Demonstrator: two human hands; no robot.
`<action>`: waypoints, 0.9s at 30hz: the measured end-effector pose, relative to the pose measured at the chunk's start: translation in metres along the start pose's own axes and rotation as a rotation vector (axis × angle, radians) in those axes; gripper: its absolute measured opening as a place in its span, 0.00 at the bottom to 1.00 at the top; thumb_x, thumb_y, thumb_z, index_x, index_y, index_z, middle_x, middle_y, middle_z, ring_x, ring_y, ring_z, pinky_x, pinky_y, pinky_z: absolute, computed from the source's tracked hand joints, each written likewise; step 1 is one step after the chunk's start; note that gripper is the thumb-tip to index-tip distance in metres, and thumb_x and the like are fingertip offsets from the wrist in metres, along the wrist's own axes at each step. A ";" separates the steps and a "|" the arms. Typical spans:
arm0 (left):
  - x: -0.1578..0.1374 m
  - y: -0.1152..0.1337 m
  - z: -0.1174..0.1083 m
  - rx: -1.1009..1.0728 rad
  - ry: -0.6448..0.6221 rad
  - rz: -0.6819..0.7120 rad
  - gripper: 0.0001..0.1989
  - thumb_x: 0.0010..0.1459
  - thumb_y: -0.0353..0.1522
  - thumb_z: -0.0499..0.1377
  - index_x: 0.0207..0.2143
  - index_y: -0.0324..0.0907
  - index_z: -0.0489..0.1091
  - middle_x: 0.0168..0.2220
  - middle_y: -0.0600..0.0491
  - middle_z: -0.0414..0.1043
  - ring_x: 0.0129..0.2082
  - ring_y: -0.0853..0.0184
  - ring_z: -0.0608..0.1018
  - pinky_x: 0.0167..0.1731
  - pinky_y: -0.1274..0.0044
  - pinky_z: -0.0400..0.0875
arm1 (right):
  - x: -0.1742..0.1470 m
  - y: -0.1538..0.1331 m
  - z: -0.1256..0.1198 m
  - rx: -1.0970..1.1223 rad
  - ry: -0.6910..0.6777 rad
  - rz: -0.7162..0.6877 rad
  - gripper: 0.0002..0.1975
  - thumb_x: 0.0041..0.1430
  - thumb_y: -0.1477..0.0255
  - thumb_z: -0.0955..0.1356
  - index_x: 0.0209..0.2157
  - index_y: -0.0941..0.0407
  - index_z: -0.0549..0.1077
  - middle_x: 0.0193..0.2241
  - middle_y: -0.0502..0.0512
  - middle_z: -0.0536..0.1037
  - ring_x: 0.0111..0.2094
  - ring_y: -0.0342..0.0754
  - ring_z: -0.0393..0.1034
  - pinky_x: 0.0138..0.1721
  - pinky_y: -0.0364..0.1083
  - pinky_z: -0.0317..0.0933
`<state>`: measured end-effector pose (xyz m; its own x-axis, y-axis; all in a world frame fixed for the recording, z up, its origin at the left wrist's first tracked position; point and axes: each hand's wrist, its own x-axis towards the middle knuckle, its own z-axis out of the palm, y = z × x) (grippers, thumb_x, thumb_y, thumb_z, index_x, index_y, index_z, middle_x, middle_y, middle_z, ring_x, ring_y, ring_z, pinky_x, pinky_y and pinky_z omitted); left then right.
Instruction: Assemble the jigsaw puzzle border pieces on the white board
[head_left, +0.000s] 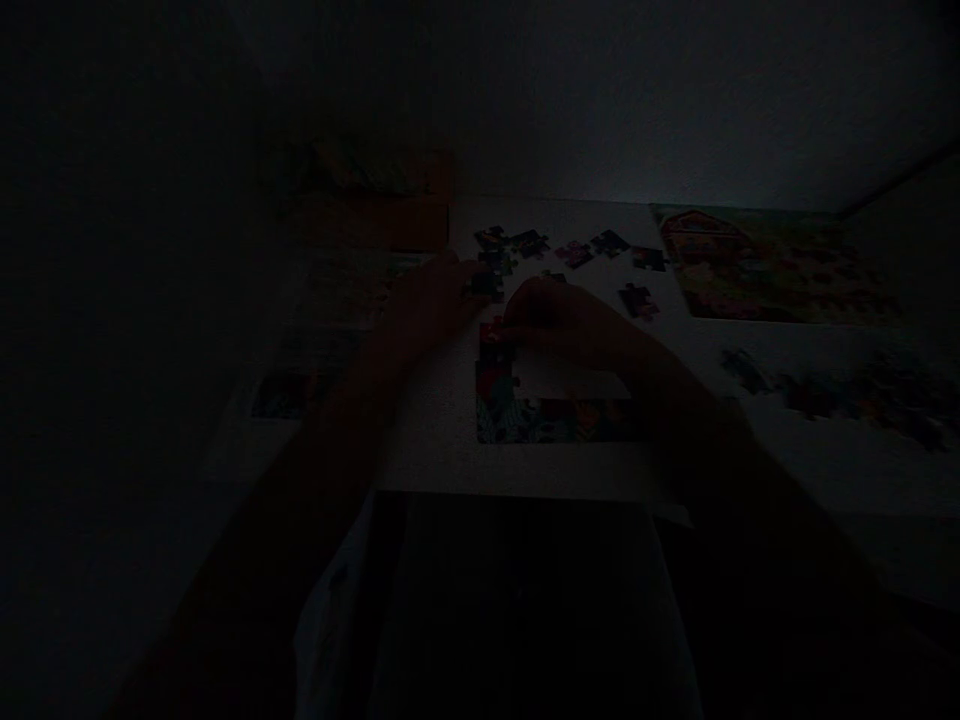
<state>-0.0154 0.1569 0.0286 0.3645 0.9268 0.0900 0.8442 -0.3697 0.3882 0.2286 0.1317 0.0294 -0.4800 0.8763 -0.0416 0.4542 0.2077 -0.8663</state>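
Note:
The view is very dark. My left hand (435,298) has its fingertips closed at the edge of a dark jigsaw puzzle piece (487,286). Just to its right, my right hand (566,318) is curled in a pinch, its fingertips on a red puzzle piece (491,330). That piece sits at the top of the left side of a partly joined puzzle border (544,422), which forms an L along the left and bottom. The right forearm covers the border's right end.
Several loose puzzle pieces (531,243) lie behind the hands on the pale table (435,455). A farm picture sheet (750,265) is at the back right, with a pile of pieces (892,395) in front. An orange-brown box (420,225) stands at the back left.

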 end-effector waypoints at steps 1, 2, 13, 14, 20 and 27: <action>0.001 -0.001 -0.001 -0.010 0.008 -0.004 0.22 0.77 0.39 0.65 0.69 0.48 0.80 0.60 0.41 0.81 0.56 0.49 0.84 0.58 0.63 0.74 | 0.000 0.000 0.001 -0.056 0.003 -0.004 0.16 0.63 0.52 0.81 0.39 0.47 0.80 0.44 0.56 0.90 0.48 0.63 0.84 0.52 0.61 0.79; 0.003 -0.002 -0.002 -0.029 0.014 -0.005 0.21 0.77 0.40 0.65 0.68 0.47 0.80 0.59 0.42 0.82 0.55 0.51 0.84 0.57 0.63 0.74 | 0.001 -0.001 0.002 -0.113 0.009 -0.005 0.16 0.64 0.52 0.80 0.40 0.47 0.80 0.44 0.57 0.89 0.47 0.63 0.84 0.51 0.61 0.78; -0.003 -0.012 -0.029 -0.159 -0.281 -0.033 0.27 0.60 0.50 0.75 0.57 0.49 0.82 0.47 0.49 0.86 0.45 0.55 0.85 0.41 0.71 0.75 | 0.003 -0.002 0.011 -0.221 -0.004 -0.025 0.17 0.68 0.52 0.79 0.41 0.48 0.77 0.39 0.56 0.86 0.41 0.59 0.80 0.43 0.55 0.71; -0.004 -0.013 -0.030 -0.165 -0.294 -0.029 0.29 0.59 0.51 0.76 0.58 0.49 0.82 0.48 0.49 0.86 0.45 0.55 0.85 0.41 0.71 0.76 | 0.003 -0.002 0.011 -0.219 -0.005 -0.019 0.17 0.68 0.52 0.79 0.41 0.48 0.77 0.39 0.57 0.86 0.41 0.60 0.80 0.43 0.55 0.71; -0.006 -0.015 -0.030 -0.181 -0.303 -0.040 0.33 0.56 0.52 0.76 0.60 0.49 0.80 0.50 0.48 0.85 0.47 0.54 0.85 0.41 0.70 0.76 | 0.006 0.001 0.012 -0.234 0.010 -0.028 0.16 0.68 0.53 0.79 0.42 0.49 0.78 0.42 0.59 0.87 0.44 0.61 0.81 0.46 0.56 0.73; -0.005 -0.010 -0.033 -0.195 -0.381 -0.041 0.36 0.56 0.55 0.74 0.61 0.47 0.78 0.51 0.48 0.82 0.49 0.53 0.83 0.45 0.70 0.75 | 0.012 0.013 0.014 -0.339 0.024 -0.098 0.11 0.69 0.60 0.80 0.45 0.51 0.81 0.45 0.61 0.86 0.48 0.61 0.80 0.50 0.56 0.74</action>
<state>-0.0383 0.1580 0.0547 0.4824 0.8364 -0.2602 0.7840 -0.2798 0.5542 0.2182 0.1387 0.0102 -0.5177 0.8542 0.0488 0.6320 0.4202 -0.6511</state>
